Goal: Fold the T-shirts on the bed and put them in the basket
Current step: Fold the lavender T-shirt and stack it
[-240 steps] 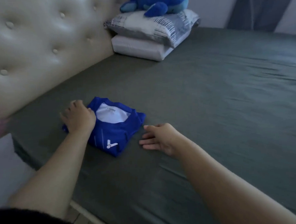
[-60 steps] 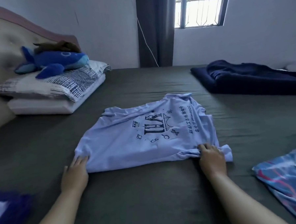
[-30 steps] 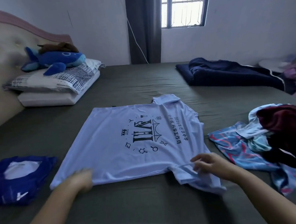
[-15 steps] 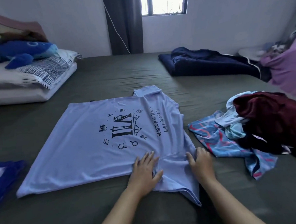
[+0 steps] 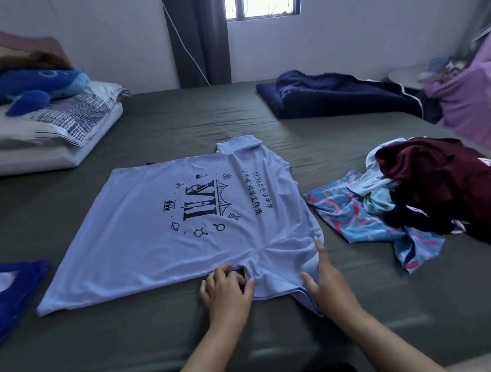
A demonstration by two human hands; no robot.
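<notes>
left hand [image 5: 227, 292] pinching the near hem of a pale blue t-shirt [image 5: 155, 233] printed "2026" and "vii", spread flat on the bed [image 5: 178, 126]; right hand [image 5: 326, 281] flat, fingers straight, on its sleeve.

Bare grey sheet of the bed [image 5: 195, 123] runs open beyond the light blue T-shirt [image 5: 161, 233], from its collar back to the wall, and a hand could sweep there freely. On the left, a stack of pillows [image 5: 51, 139] with a blue plush toy [image 5: 34, 86] blocks the far corner, while a folded blue shirt [image 5: 8, 292] sits at the near left edge, leaving a strip of sheet between it and the spread shirt. On the right, a heap of loose clothes [image 5: 426, 193] lies just beside the shirt's sleeve, narrowing passage there. A dark navy garment [image 5: 339, 95] occupies the far right. The front strip of sheet along the near edge is open around the left hand [image 5: 227, 292] and right hand [image 5: 326, 284].
</notes>
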